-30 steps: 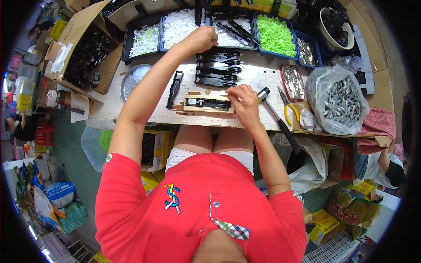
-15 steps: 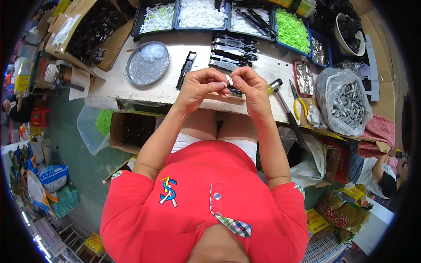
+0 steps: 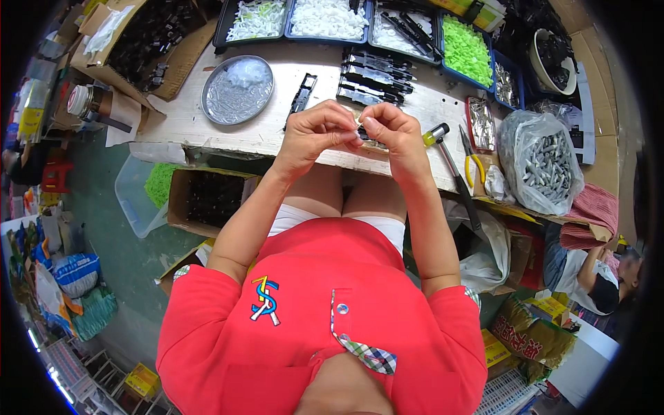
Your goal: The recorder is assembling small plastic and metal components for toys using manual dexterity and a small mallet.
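Part (image 3: 357, 126), small and pale, sits pinched between left hand (image 3: 311, 136) and right hand (image 3: 398, 140); uneven fingertip pressure could flick it onto the cluttered tabletop (image 3: 181, 123).

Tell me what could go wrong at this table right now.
The left hand and right hand pinch a small pale piece by the fingertips; it could slip and be lost.

The hammer lies with its handle past the front edge of the table, so a passing arm might knock it off.

The clear plastic bag of grey parts sits near that edge; a bump might spill it.
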A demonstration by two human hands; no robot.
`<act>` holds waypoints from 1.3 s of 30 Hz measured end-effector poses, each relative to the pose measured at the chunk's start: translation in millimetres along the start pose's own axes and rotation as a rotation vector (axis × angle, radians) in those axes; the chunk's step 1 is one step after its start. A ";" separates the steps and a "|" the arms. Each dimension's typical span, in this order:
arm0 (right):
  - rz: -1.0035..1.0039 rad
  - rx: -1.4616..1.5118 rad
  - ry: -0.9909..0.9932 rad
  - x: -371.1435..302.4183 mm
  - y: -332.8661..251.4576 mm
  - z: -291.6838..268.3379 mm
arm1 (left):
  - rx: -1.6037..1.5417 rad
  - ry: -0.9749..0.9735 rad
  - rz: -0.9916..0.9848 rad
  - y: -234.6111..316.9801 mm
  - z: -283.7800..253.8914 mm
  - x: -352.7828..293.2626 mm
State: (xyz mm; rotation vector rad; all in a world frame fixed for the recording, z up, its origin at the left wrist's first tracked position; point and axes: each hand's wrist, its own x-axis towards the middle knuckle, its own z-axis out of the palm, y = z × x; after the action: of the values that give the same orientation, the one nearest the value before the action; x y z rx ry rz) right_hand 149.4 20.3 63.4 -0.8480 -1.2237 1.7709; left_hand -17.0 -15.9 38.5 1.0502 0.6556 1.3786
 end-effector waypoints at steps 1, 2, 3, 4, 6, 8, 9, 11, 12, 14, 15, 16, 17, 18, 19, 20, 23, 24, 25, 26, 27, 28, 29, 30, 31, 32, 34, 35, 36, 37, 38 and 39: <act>0.023 -0.033 -0.032 0.7 -2.2 -0.7 | 0.009 0.000 0.008 -0.7 -0.8 -0.8; 0.047 -0.065 -0.063 1.5 -3.5 -1.5 | 0.009 0.000 0.006 -1.2 -1.6 -1.6; 0.048 -0.063 -0.062 2.8 -3.8 -2.3 | 0.069 -0.010 0.028 -1.6 -2.3 -2.4; 0.081 -0.096 -0.077 4.4 -4.0 -3.1 | 0.130 -0.020 0.051 -2.1 -3.0 -2.7; 0.114 -0.127 -0.090 4.3 -2.1 -1.8 | 0.162 -0.013 0.075 -3.7 -4.0 -3.8; -0.308 -0.714 0.027 2.2 4.3 5.2 | 0.194 -0.005 0.100 -3.9 -4.0 -3.6; -0.397 -0.791 0.058 1.7 9.5 5.6 | 0.241 0.016 0.102 -3.4 -3.5 -3.0; -0.434 -0.777 0.066 2.3 14.0 3.9 | 0.290 0.041 0.103 -2.7 -2.6 -2.4; -0.472 -0.765 0.074 2.6 15.0 3.3 | 0.306 0.066 0.096 -3.1 -1.7 -1.8; -0.512 -0.809 0.118 -1.0 14.3 3.6 | 0.323 0.094 0.089 -5.4 -1.0 0.0; -0.552 -0.855 0.164 -2.0 14.3 3.6 | 0.361 0.117 0.124 -7.3 -1.0 1.0; -0.546 -0.854 0.163 -2.9 15.3 3.1 | 0.398 0.141 0.156 -9.8 -0.1 0.7; -0.617 -0.942 0.172 -3.1 16.6 2.6 | 0.500 0.135 0.212 -12.9 0.7 1.8; -0.687 -1.029 0.179 -2.7 17.9 1.9 | 0.602 0.129 0.267 -15.5 0.2 3.7; -0.738 -1.061 0.202 -0.8 20.3 -1.2 | 0.687 0.079 0.308 -15.6 -1.5 6.1; -0.732 -1.061 0.200 0.5 21.6 -5.1 | 0.686 0.081 0.302 -14.8 -2.7 8.7; -0.777 -1.259 0.156 5.0 30.7 -19.9 | 1.039 0.050 0.358 -14.8 -9.0 12.9; -0.773 -1.259 0.159 6.2 36.5 -22.8 | 1.038 0.047 0.355 -17.0 -13.7 11.2; -0.765 -1.306 0.117 7.4 40.9 -24.5 | 1.114 0.032 0.307 -19.1 -18.7 8.9; -0.757 -1.353 0.075 7.7 43.5 -25.6 | 1.189 0.017 0.259 -21.8 -22.5 7.0; -0.716 -1.400 0.053 7.4 45.3 -25.1 | 1.203 0.001 0.207 -25.2 -24.8 5.5; -0.716 -1.396 0.052 7.4 45.1 -24.3 | 1.205 0.002 0.204 -27.7 -25.5 4.9; -0.677 -1.412 0.006 7.4 43.8 -23.4 | 1.231 -0.016 0.206 -30.2 -24.8 5.1; -0.638 -1.426 -0.040 7.6 42.5 -22.6 | 1.257 -0.034 0.208 -32.6 -24.4 5.2; -0.639 -1.427 -0.039 8.1 40.4 -23.6 | 1.258 -0.038 0.198 -34.9 -23.8 6.6; -0.612 -1.409 -0.072 8.8 38.1 -25.3 | 1.258 -0.039 0.200 -35.1 -24.2 7.6; -0.587 -1.390 -0.106 9.9 37.5 -30.2 | 1.264 -0.041 0.135 -32.9 -24.3 9.7; -0.582 -1.315 -0.068 10.2 39.8 -33.9 | 1.266 -0.040 0.136 -31.3 -23.0 12.1; -0.577 -1.240 -0.030 10.8 40.6 -38.5 | 1.298 -0.069 0.094 -29.1 -20.7 15.8; -0.556 -1.179 0.001 11.2 39.3 -45.3 | 1.329 -0.098 0.050 -25.5 -18.3 18.7; -0.553 -1.141 0.063 12.2 36.9 -52.1 | 1.333 -0.098 0.051 -21.9 -16.2 21.8; -0.551 -1.103 0.125 13.9 33.7 -59.9 | 1.393 -0.141 -0.007 -18.3 -14.0 25.3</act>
State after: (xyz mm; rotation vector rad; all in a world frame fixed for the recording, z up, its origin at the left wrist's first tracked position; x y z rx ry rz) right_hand 186.6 50.2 12.1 -1.0221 -2.1086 0.5060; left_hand -17.6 13.8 21.4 2.1631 1.5751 0.6814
